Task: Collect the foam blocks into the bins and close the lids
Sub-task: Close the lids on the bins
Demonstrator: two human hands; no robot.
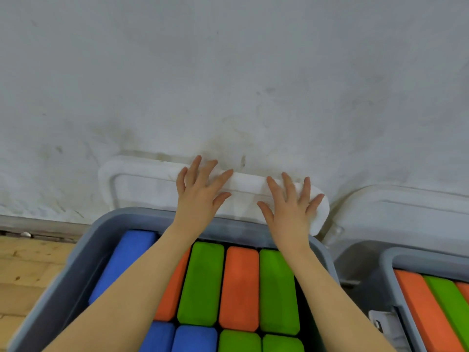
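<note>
Both hands up at the white lid (152, 184), which leans open against the wall (228, 72) at 12 o'clock of the grey bin (83, 250). Left hand (199, 193): fingers spread and straight, flat on the lid's top edge near its middle, gripping nothing. Right hand (291, 207): same, splayed flat, laid on the lid's right end close to the rounded corner. Hands sit apart, lid rim showing between them.

Bin is directly below the hands, at 6 o'clock from them, forearms crossing over it. Foam blocks packed inside side by side: blue block (127, 260) at the left, then orange block (239, 285) between two green blocks (203, 280), with more blue and green in the row nearer the person. One more orange is partly hidden under the left forearm.

Second bin (396, 260) at 3 o'clock, orange and green blocks in it, its own lid (406, 214) also tilted back on the wall. Wooden floor (30, 270) at 9 o'clock.
</note>
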